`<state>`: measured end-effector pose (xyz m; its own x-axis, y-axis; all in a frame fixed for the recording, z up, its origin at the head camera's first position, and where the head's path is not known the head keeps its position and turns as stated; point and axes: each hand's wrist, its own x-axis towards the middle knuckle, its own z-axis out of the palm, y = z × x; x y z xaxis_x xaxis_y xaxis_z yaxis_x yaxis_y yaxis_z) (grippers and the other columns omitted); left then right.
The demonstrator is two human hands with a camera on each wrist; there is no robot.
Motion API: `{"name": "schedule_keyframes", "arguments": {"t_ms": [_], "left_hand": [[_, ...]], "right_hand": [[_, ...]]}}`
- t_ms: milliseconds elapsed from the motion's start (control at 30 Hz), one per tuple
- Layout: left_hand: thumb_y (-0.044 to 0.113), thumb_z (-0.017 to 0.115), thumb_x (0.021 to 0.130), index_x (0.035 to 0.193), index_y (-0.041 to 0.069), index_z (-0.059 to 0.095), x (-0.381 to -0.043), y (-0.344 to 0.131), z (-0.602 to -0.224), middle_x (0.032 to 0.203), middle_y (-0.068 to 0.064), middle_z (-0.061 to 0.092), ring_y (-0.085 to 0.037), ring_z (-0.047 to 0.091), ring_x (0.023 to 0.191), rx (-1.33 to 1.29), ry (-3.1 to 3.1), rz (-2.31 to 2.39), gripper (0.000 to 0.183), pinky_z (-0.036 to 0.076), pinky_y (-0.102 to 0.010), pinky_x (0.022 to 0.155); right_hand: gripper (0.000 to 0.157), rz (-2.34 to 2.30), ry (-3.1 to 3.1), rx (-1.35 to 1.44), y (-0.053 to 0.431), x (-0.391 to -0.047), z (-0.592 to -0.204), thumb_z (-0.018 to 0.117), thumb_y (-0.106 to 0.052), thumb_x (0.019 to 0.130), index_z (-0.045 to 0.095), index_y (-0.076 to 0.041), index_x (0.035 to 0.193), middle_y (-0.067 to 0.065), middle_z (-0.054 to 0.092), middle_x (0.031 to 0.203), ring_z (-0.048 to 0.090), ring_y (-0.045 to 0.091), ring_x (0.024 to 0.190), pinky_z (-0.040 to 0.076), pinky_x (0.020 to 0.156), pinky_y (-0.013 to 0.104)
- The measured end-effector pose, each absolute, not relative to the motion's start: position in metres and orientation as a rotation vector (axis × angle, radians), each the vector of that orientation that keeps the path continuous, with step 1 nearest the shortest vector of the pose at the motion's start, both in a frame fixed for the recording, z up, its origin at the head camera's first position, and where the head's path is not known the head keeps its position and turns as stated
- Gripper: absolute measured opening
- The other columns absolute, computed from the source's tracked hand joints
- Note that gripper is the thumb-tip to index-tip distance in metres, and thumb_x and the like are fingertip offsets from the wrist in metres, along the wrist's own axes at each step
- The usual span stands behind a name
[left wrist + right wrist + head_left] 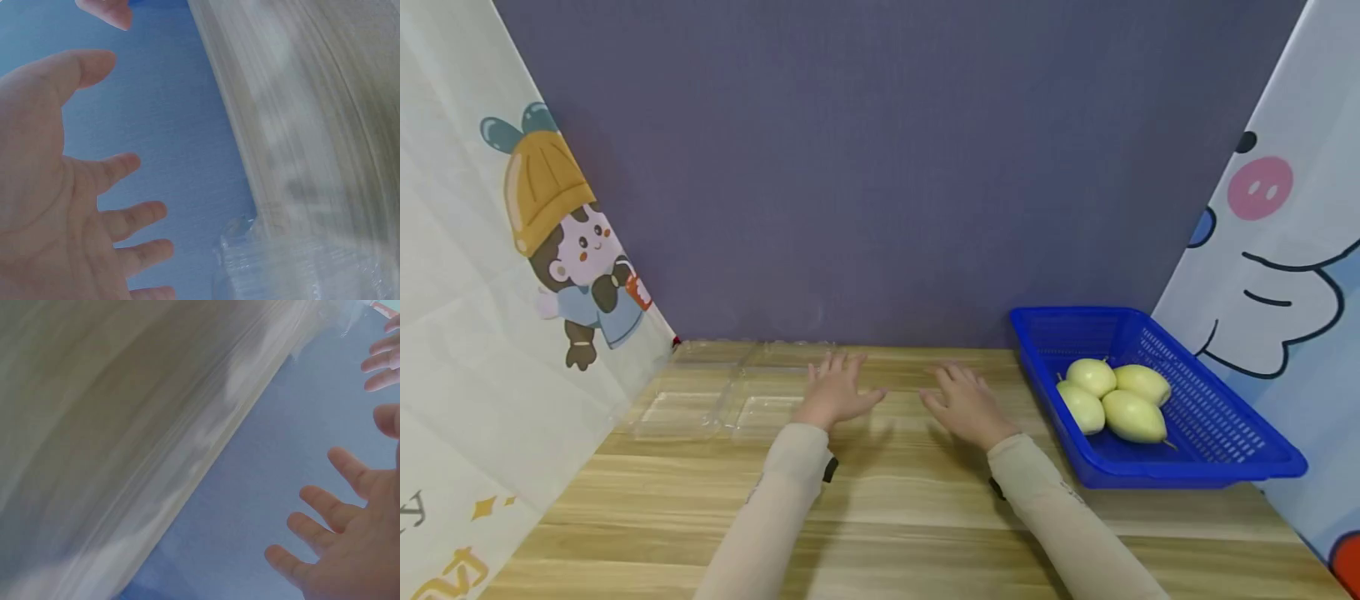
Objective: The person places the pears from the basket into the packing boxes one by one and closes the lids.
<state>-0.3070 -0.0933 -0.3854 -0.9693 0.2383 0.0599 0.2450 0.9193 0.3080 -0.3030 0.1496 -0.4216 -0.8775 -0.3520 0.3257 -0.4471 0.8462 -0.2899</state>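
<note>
- The left hand [842, 396] reaches forward from the lower edge, palm down over the table [910, 525], thumb out toward the middle, fingers spread and loose, holding nothing.
- The right hand [966, 407] mirrors it, angled inward, its thumb also toward the middle; its fingers are apart, slightly bent and free of any object.
- A gap separates the two hands, and both forearms run in from the bottom of the head view in pale sleeves [775, 517].
- Clear plastic packaging [681, 414] lies at the far left of the table, just beside the left hand; whether it is one piece or two, I cannot tell.
- A blue basket [1187, 472] stands at the right side of the table, near the right hand but apart from it, with four fruits [1135, 417] inside.
- The left wrist view shows the palm and finger undersides that the head view hides, with a gap between the fingers and the packaging.
- The right wrist view shows the right palm, with part of the left hand at its upper corner; the fruits appear only in the head view.
- The packaging is thin, glossy and see-through, with rectangular recesses.
- The basket is plastic, with slotted walls and a smooth rim; the fruits are oval, smooth, pale yellow-green and stemmed.
- The table has a streaked wood grain, and a flat purplish-blue panel [880, 167] rises behind it.
</note>
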Motion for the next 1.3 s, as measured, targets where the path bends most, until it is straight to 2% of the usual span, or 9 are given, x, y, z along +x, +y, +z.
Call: {"name": "schedule_keyframes", "arguments": {"t_ms": [233, 567, 1033, 1300], "left_hand": [[0.055, 0.059, 0.095, 0.156, 0.015, 0.036, -0.304, -0.100, -0.382, 0.158, -0.019, 0.033, -0.043, 0.024, 0.146, -0.386, -3.033, -0.495, 0.076, 0.010, -0.064, 0.118], [0.048, 0.060, 0.097, 0.156, 0.014, 0.036, -0.299, -0.117, -0.377, 0.157, -0.020, 0.034, -0.043, 0.029, 0.144, -0.371, -3.027, -0.512, 0.072, 0.012, -0.061, 0.119], [0.041, 0.058, 0.099, 0.153, 0.010, 0.041, -0.295, -0.152, -0.374, 0.154, -0.022, 0.038, -0.044, 0.031, 0.141, -0.355, -3.014, -0.543, 0.064, 0.021, -0.063, 0.117], [0.038, 0.059, 0.099, 0.151, 0.010, 0.043, -0.292, -0.176, -0.379, 0.151, -0.023, 0.041, -0.048, 0.036, 0.137, -0.299, -3.008, -0.567, 0.061, 0.028, -0.066, 0.112]], "right_hand": [[0.050, 0.602, -2.773, 0.643, 0.136, -0.301, -0.422, 0.056, -0.037, 0.103, 0.052, -0.007, 0.143, 0.016, 0.050, 0.145, 0.043, 0.038, 0.134, 0.034, 0.110, 0.063], [0.047, 0.669, -2.750, 0.690, 0.114, -0.297, -0.420, 0.059, -0.032, 0.100, 0.053, -0.005, 0.139, 0.016, 0.054, 0.140, 0.048, 0.037, 0.130, 0.039, 0.108, 0.059], [0.046, 0.705, -2.748, 0.772, 0.085, -0.296, -0.418, 0.060, -0.031, 0.101, 0.054, -0.009, 0.140, 0.015, 0.055, 0.139, 0.048, 0.036, 0.130, 0.039, 0.108, 0.058], [0.047, 0.735, -2.755, 0.816, 0.066, -0.296, -0.419, 0.057, -0.031, 0.101, 0.053, -0.007, 0.141, 0.015, 0.055, 0.140, 0.047, 0.033, 0.133, 0.036, 0.113, 0.050]]}}
